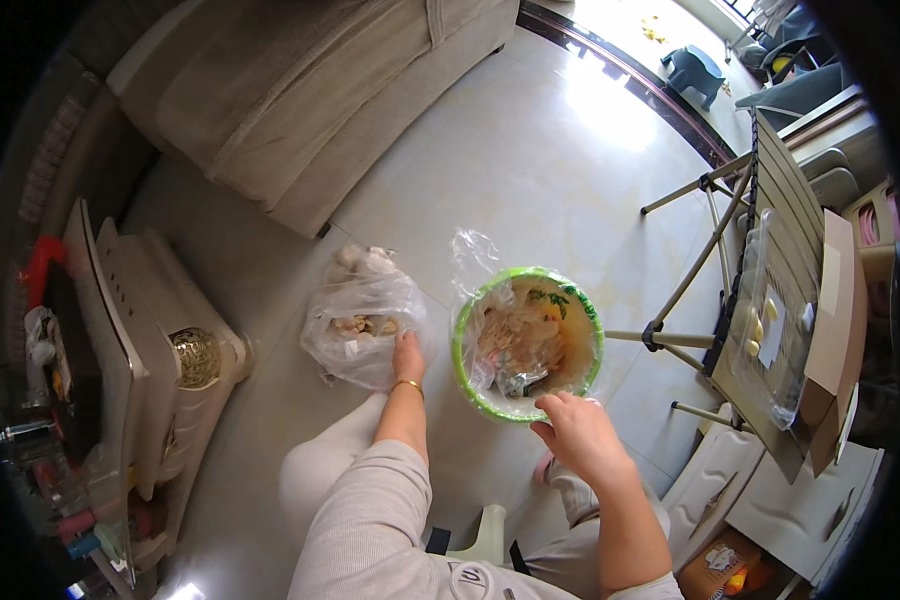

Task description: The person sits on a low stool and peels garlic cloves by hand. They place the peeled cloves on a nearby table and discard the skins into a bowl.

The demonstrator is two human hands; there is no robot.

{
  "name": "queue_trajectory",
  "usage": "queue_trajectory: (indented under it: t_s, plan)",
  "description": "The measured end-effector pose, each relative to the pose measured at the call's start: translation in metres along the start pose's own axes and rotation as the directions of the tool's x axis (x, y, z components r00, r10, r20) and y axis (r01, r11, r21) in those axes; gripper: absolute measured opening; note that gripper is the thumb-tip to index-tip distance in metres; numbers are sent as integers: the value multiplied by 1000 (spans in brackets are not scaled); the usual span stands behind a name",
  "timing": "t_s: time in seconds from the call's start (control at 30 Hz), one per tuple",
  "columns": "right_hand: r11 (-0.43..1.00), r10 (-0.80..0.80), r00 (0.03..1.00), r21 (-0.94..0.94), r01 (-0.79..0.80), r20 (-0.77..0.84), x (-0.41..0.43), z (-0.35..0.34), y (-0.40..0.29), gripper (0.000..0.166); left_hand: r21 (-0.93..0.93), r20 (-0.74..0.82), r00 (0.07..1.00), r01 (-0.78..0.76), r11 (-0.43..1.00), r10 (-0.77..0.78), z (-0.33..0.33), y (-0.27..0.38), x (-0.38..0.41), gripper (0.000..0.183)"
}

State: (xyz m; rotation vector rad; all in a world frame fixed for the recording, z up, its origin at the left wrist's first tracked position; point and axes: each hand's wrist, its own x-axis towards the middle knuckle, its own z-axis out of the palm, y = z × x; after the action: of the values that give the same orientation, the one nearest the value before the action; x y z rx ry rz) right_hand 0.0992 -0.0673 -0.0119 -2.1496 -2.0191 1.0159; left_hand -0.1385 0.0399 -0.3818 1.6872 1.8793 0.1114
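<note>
A translucent plastic bag (364, 322) sits on the tiled floor, with pale brown lumps (354, 325) showing through its opening. My left hand (409, 358), a gold bangle at the wrist, reaches to the bag's right edge; its fingertips overlap the opening, and their grip is unclear. To the right stands a round waste bin (461, 375) with a green rim and a clear plastic liner. Crumpled plastic and other refuse (521, 341) lie inside it. Over the bin's near rim is my right hand (574, 427), fingers bent downward; whether they hold anything is hidden.
A folding slatted table (784, 169) at the right bears a clear plastic tray (750, 375) with small yellowish pieces, beside a cardboard box (832, 330). Its legs reach towards the bin. A beige sofa (330, 112) stands ahead, a cream cabinet (195, 420) at left, white drawers (795, 487) at lower right.
</note>
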Motion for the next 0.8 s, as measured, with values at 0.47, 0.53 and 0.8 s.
queue_trajectory:
  t_s: [0.47, 0.53, 0.8]
  plan:
    - [999, 42, 997, -21, -44, -69, -8, -4, 11, 18, 75, -135, 984, 123, 990, -112, 20, 19, 17, 12]
    - [999, 51, 994, -5, -52, -101, -9, -8, 11, 18, -62, -345, 927, 131, 989, -145, 8, 28, 11, 11]
    - [998, 55, 989, 38, -51, -134, -23, -16, 11, 19, -931, -327, 676, -112, 347, -660, -112, 106, 19, 12]
